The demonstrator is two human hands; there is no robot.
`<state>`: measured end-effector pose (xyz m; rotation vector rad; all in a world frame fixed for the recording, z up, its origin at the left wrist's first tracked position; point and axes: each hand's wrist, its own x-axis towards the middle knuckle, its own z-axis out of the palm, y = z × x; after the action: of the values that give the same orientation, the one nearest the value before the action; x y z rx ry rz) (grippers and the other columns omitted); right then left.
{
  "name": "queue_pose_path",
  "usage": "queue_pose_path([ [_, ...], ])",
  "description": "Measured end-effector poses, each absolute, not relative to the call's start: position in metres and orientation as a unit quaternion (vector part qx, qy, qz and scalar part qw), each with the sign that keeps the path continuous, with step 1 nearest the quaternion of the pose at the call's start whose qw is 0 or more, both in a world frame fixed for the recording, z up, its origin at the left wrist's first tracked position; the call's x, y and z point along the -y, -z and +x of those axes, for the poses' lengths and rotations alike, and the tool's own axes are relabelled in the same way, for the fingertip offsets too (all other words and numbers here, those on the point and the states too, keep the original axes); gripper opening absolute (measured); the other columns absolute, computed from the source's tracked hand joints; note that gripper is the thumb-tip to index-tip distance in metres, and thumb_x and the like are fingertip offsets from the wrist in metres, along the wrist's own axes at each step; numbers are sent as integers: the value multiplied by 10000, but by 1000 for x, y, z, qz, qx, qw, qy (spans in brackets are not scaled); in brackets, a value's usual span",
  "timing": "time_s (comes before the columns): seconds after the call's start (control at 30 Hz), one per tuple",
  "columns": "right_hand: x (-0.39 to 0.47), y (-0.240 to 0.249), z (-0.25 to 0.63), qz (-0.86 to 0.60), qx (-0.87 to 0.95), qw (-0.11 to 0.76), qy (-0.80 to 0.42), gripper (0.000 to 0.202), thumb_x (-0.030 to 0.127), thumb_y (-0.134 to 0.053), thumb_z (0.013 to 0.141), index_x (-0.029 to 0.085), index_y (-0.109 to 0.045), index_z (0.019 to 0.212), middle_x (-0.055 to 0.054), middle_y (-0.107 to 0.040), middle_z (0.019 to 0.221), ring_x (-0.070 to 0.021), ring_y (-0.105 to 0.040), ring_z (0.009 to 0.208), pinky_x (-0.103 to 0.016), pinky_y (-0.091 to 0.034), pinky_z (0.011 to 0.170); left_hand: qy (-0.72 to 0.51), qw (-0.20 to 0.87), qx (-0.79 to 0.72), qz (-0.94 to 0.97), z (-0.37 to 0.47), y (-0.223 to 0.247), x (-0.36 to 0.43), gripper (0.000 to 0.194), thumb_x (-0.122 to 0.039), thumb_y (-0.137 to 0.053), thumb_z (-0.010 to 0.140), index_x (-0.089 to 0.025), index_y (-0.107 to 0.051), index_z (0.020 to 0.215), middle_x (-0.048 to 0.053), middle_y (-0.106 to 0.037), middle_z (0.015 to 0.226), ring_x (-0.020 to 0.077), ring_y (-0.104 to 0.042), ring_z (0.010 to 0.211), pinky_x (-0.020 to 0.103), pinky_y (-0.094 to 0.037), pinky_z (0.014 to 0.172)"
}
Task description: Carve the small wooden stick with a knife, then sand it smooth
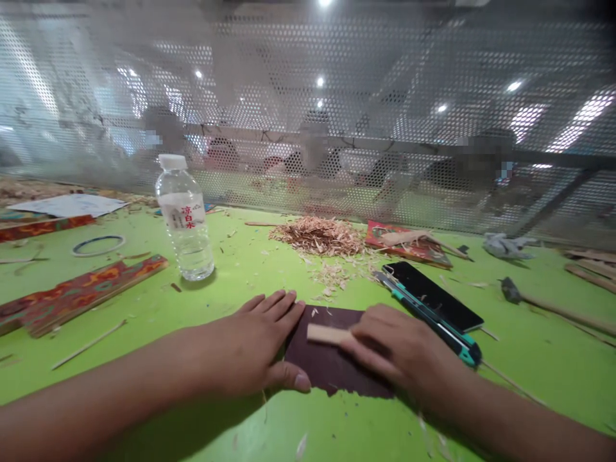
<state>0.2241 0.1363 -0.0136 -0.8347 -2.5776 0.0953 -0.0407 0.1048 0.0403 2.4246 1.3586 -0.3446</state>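
Note:
A dark brown sheet with a ragged near edge (322,372), which looks like sandpaper, lies on the green table. My left hand (260,343) is spread flat, its fingertips and thumb at the sheet's left edge. Closed round a small flat piece of pale wood (325,334), my right hand (389,343) rests over the right part of the sheet. The wood's free end points left and lies against the sheet; its other end is hidden in my fingers.
Behind the sheet is a pile of wood shavings (322,236). A water bottle (185,224) stands back left. A black phone (433,295) and a teal cutter (428,317) lie to the right. Patterned boards (91,292) are at left; a perforated screen (308,173) spans the back, with people beyond.

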Motion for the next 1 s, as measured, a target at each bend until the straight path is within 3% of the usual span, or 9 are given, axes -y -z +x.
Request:
queue_pose_path([
  [0.23, -139, 20, 226, -301, 927, 222, -11, 351, 374, -477, 1076, 195, -654, 832, -46, -643, 766, -196, -573, 720, -329, -441, 678, 124, 169, -476, 854, -42, -39, -104, 1053, -799, -408, 960, -49, -133, 1645, 231, -31, 1660, 376, -64, 1555, 513, -191, 1245],
  [0.53, -135, 15, 223, -274, 931, 211, 118, 375, 316, -438, 1088, 187, -598, 775, -49, -602, 735, -208, -541, 687, -349, -411, 649, 98, 184, -474, 856, -44, -38, -104, 1045, -791, -437, 958, -46, -167, 1640, 248, -51, 1644, 396, -78, 1544, 552, -212, 1234],
  [0.7, -139, 17, 225, -255, 938, 220, 81, 278, 310, -515, 1064, 187, -625, 841, -41, -627, 787, -197, -578, 734, -327, -434, 680, 122, 177, -475, 853, -42, -41, -103, 1055, -813, -380, 957, -48, -138, 1642, 232, -25, 1651, 375, -63, 1550, 519, -194, 1244],
  [0.83, -142, 20, 225, -295, 925, 224, 89, 362, 319, -489, 1075, 200, -585, 747, -27, -598, 711, -184, -547, 660, -314, -413, 633, 100, 184, -477, 854, -42, -41, -103, 1057, -812, -407, 952, -46, -166, 1639, 243, -42, 1643, 396, -87, 1543, 554, -213, 1234],
  [1.0, -142, 20, 223, -287, 932, 217, 30, 303, 324, -536, 1054, 200, -603, 785, -26, -624, 762, -183, -562, 701, -307, -426, 658, 110, 184, -480, 851, -42, -39, -103, 1052, -799, -413, 960, -45, -145, 1643, 232, -27, 1649, 380, -64, 1548, 528, -193, 1245],
])
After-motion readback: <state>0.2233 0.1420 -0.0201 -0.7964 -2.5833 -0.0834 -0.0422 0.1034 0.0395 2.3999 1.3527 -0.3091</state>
